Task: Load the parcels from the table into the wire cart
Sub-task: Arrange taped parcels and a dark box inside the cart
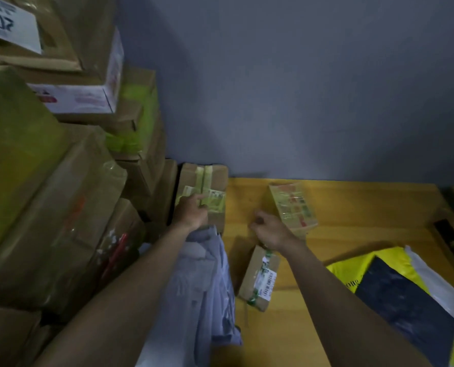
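Observation:
My left hand (191,211) reaches to a cardboard box with green tape (207,181) at the table's back left, its index finger lying on the box's label. A grey poly mailer bag (202,276) hangs down from under this hand, bunched at the palm. My right hand (269,229) is curled round the upper end of a small brown box with a barcode label (259,279), which stands tilted on the yellow-brown table (353,207). Another small labelled box (292,206) lies just beyond my right hand. The wire cart is out of view.
A tall stack of large cardboard boxes (51,181) fills the left side, right next to the table. A yellow, black and white poly parcel (395,295) lies at the table's right front. A grey wall (300,88) runs behind the table.

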